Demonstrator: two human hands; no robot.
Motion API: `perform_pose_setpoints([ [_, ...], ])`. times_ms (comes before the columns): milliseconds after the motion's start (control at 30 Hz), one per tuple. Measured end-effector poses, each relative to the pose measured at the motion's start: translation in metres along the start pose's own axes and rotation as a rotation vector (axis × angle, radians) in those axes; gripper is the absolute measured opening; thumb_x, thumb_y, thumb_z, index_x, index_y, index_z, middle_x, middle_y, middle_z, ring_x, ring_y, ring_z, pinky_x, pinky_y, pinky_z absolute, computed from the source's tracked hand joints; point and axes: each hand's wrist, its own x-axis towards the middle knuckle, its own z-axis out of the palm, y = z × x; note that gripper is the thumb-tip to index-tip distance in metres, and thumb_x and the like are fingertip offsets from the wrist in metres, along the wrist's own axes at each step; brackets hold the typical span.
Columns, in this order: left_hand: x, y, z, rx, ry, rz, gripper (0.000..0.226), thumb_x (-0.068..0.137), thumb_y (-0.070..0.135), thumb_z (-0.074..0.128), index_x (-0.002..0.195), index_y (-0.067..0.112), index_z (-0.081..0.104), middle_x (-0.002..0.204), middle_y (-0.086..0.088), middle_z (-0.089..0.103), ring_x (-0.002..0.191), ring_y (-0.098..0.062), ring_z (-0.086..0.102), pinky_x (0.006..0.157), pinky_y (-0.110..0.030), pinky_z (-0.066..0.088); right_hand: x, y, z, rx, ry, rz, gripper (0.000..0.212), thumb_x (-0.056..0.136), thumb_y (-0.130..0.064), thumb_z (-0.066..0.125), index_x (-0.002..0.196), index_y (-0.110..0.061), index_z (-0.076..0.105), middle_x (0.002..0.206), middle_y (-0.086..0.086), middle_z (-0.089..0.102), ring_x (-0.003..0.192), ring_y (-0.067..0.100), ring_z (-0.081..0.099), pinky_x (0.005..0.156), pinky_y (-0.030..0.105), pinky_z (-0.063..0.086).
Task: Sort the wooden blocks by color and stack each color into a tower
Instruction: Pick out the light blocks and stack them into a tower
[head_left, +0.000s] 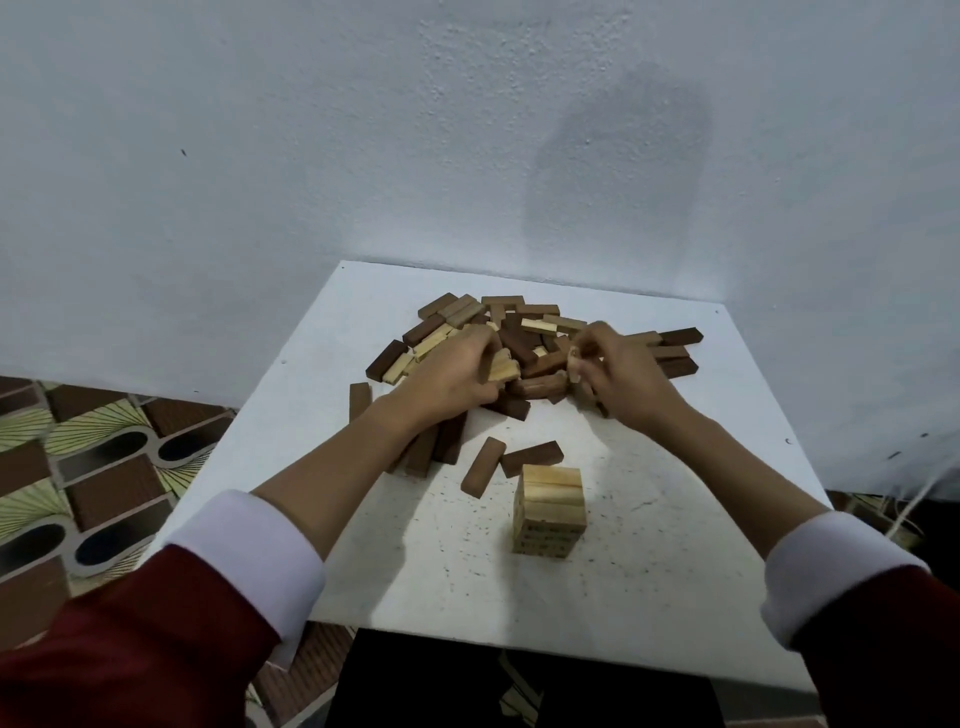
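Over the pile (524, 343), both hands' fingers (485, 345) grip pale blocks (501, 370).

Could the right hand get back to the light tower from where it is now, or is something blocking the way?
Probably yes. The right hand is up at the block pile, pinching a light block. The table between it and the light tower looks bare; the two loose brown blocks lie to the tower's left.

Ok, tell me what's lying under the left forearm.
Dark brown blocks lie under the left forearm, side by side, their near ends sticking out on the white table. Their far ends are covered by the arm, so I cannot count them.
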Motion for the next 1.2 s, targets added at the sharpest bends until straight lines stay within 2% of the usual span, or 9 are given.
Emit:
perform_pose_setpoints([
  [167,-0.020,0.006,-0.010,-0.153,0.188,0.015,0.044,0.077,0.008,0.072,0.118,0.009,0.058,0.110,0.002,0.054,0.097,-0.011,0.050,0.076,-0.014,0.038,-0.008,-0.052,-0.016,0.220,0.157,0.054,0.015,0.084,-0.017,0.067,0.085,-0.015,0.052,0.075,-0.006,0.052,0.066,0.005,0.047,0.058,0.008,0.038],
  [300,-0.050,-0.003,-0.008,-0.178,0.242,0.012,0.042,0.074,0.006,0.073,0.115,0.010,0.063,0.107,0.000,0.059,0.094,-0.010,0.052,0.073,-0.003,0.037,-0.021,-0.100,-0.004,0.386,0.114,0.090,0.020,0.082,-0.012,0.069,0.079,-0.024,0.053,0.074,-0.006,0.051,0.062,0.006,0.047,0.069,0.032,0.051],
  [400,-0.074,-0.014,-0.004,-0.208,0.233,0.004,0.040,0.066,0.013,0.072,0.106,0.016,0.067,0.093,0.010,0.058,0.083,-0.002,0.052,0.070,-0.009,0.037,-0.036,-0.126,0.021,0.449,0.043,0.084,0.016,0.085,-0.009,0.065,0.084,-0.021,0.054,0.077,-0.006,0.054,0.065,0.004,0.050,0.063,0.023,0.049],
  [500,-0.099,-0.025,-0.002,-0.194,0.210,-0.011,0.029,0.065,0.019,0.070,0.094,0.019,0.068,0.078,0.015,0.052,0.071,0.000,0.050,0.060,-0.009,0.034,-0.056,-0.137,0.069,0.438,-0.022,0.107,0.013,0.091,-0.008,0.056,0.092,-0.021,0.054,0.091,-0.004,0.057,0.079,0.003,0.052,0.073,0.018,0.045],
  [600,-0.121,-0.034,0.003,-0.156,0.209,-0.077,0.029,0.072,0.009,0.076,0.100,0.010,0.070,0.085,0.005,0.057,0.073,0.002,0.049,0.062,-0.005,0.036,-0.072,-0.133,0.114,0.356,0.005,0.199,0.012,0.094,-0.008,0.050,0.101,-0.017,0.055,0.102,0.001,0.057,0.094,0.014,0.053,0.083,0.029,0.043],
  [733,-0.143,-0.044,0.014,-0.122,0.205,-0.186,0.038,0.069,0.018,0.079,0.105,0.017,0.069,0.092,0.009,0.057,0.077,0.001,0.048,0.066,-0.005,0.035,-0.082,-0.120,0.144,0.378,0.143,0.357,0.009,0.095,-0.007,0.046,0.097,-0.015,0.050,0.102,0.005,0.055,0.096,0.020,0.052,0.076,0.024,0.038],
  [867,-0.153,-0.050,0.023,-0.118,0.214,-0.214,0.039,0.073,0.017,0.073,0.112,0.018,0.068,0.099,0.009,0.053,0.099,-0.008,0.043,0.078,-0.007,0.031,-0.086,-0.108,0.161,0.301,0.152,0.410,0.012,0.095,-0.009,0.048,0.104,-0.009,0.055,0.104,0.008,0.057,0.097,0.023,0.053,0.080,0.029,0.042],
  [1000,-0.154,-0.051,0.029,-0.153,0.227,-0.260,0.041,0.076,0.017,0.073,0.117,0.014,0.065,0.103,0.004,0.045,0.105,-0.012,0.039,0.087,-0.018,0.032,-0.086,-0.096,0.166,0.244,0.161,0.385,0.023,0.095,-0.013,0.050,0.114,-0.003,0.058,0.120,0.008,0.051,0.103,0.023,0.054,0.091,0.034,0.045],
  [1200,-0.156,-0.047,0.028,-0.294,0.288,-0.273,0.033,0.088,0.015,0.063,0.121,0.011,0.063,0.115,0.002,0.053,0.088,-0.003,0.052,0.074,-0.001,0.034,-0.099,-0.083,0.167,0.278,0.185,0.178,0.031,0.089,-0.005,0.046,0.118,-0.001,0.056,0.116,0.007,0.053,0.078,0.014,0.053,0.076,0.025,0.044],
])
